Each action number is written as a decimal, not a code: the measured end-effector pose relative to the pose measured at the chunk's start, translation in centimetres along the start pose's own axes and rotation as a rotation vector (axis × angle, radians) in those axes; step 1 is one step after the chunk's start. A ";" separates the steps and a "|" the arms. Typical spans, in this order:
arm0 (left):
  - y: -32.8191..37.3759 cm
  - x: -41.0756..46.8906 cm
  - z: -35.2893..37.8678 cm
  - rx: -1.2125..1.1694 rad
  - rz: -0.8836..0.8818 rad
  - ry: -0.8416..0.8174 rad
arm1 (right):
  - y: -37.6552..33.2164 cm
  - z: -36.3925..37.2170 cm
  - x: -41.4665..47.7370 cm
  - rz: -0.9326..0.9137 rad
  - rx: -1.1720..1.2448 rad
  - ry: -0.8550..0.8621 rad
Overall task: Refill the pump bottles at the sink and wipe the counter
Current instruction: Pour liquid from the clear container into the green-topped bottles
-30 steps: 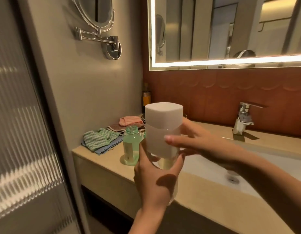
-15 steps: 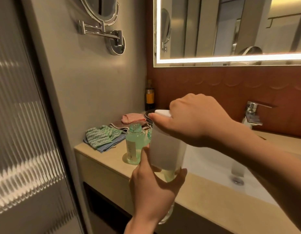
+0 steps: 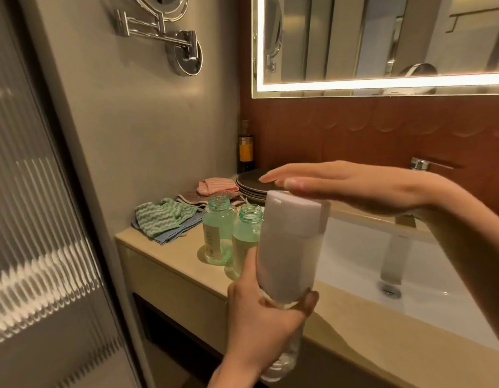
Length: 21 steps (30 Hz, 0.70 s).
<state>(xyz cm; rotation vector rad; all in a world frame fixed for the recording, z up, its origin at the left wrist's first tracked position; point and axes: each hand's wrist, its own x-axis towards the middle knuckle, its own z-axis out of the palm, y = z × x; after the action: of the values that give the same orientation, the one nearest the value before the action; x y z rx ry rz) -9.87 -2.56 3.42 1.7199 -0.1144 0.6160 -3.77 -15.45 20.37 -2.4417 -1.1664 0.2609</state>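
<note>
Progress: we judge the refill only partly done; two green pump bottles stand open-necked on the counter (image 3: 170, 264), their pump heads off and nowhere that we can see.
Left green bottle (image 3: 217, 233): upright, some pale liquid in it, near the front edge of the counter.
Right green bottle (image 3: 247, 242): upright just beside the first, partly hidden behind the refill bottle, with liquid showing below its shoulder.
Refill bottle (image 3: 289, 247): we hold this large frosted bottle upright in front of the sink (image 3: 354, 253), above the counter edge, with its white cap (image 3: 294, 212) seated on top.
Left hand (image 3: 266, 326): wrapped around the lower body of the refill bottle, thumb on the near side and fingers curled round the far side, a closed and firm hold.
Right hand (image 3: 343, 186): flat and spread, palm down, resting on or just above the cap; it grips nothing, and we cannot tell whether the palm actually presses.
Pose: right forearm comes in from the right at cap height, wrist level; left forearm rises from below.
Cloths (image 3: 164, 219): the folded green and blue pile lies at the counter's left end, unused as far as we can see.
Left to do: in our judgement, refit the pumps and wipe the counter.
</note>
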 end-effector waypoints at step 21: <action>-2.4 -1.9 -0.7 0.252 -0.065 0.050 | -1.7 2.5 2.7 0.330 -0.351 -0.163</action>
<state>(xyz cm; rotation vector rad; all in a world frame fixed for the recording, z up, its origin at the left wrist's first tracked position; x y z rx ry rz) -10.80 -1.75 0.48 1.9410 0.0568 0.6453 -4.07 -11.69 18.95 -2.9729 -0.9291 0.3855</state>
